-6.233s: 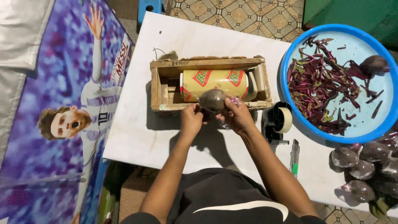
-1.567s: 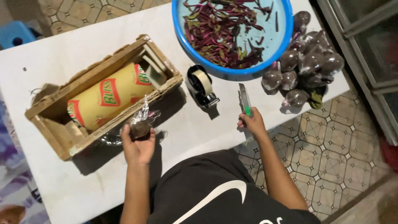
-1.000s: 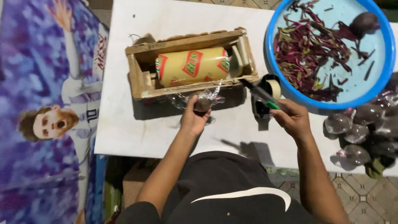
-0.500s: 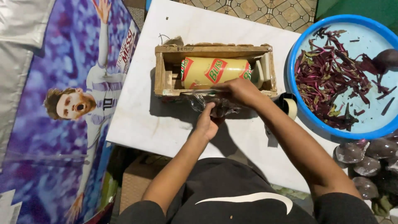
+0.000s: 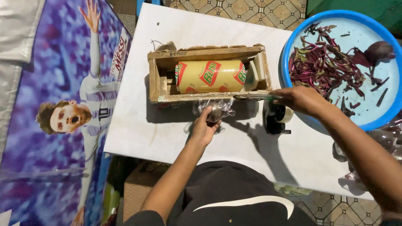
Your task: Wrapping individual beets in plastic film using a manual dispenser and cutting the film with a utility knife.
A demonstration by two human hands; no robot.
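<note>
My left hand [image 5: 204,129] grips a dark round beet wrapped in clear film [image 5: 214,112], held just below the front wall of a wooden box [image 5: 161,79]. Inside the box lies a yellow roll of cling film [image 5: 209,76]. My right hand [image 5: 299,99] holds a green-handled knife [image 5: 255,96] flat along the box's front edge, blade pointing left over the film.
A black tape dispenser [image 5: 275,117] stands under my right wrist. A blue basin [image 5: 391,50] at the right holds purple peelings and one beet [image 5: 379,50]. Wrapped beets [image 5: 387,138] lie at the right edge. The white table [image 5: 138,129] ends beside a printed banner [image 5: 63,117] on the left.
My right hand picked up the knife from the table and brought it left to the box's front edge. The left hand keeps the wrapped beet below the box.
</note>
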